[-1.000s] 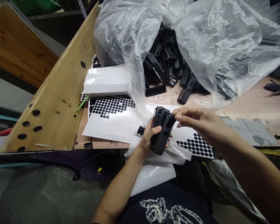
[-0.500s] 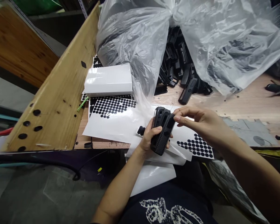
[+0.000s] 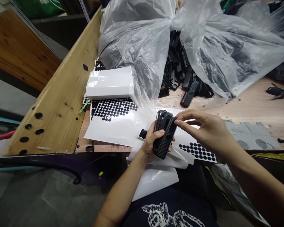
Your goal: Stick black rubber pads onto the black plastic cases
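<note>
Left hand (image 3: 150, 142): I grasp the black cases (image 3: 165, 143) from their left, thumb on top | Right hand (image 3: 204, 124): reaching in, thumb and forefinger at the cases' upper edge; can't tell if they pinch anything | Cases: between my hands, undersides hidden | Cut off: my right forearm (image 3: 253, 170), at the view's edge
</note>
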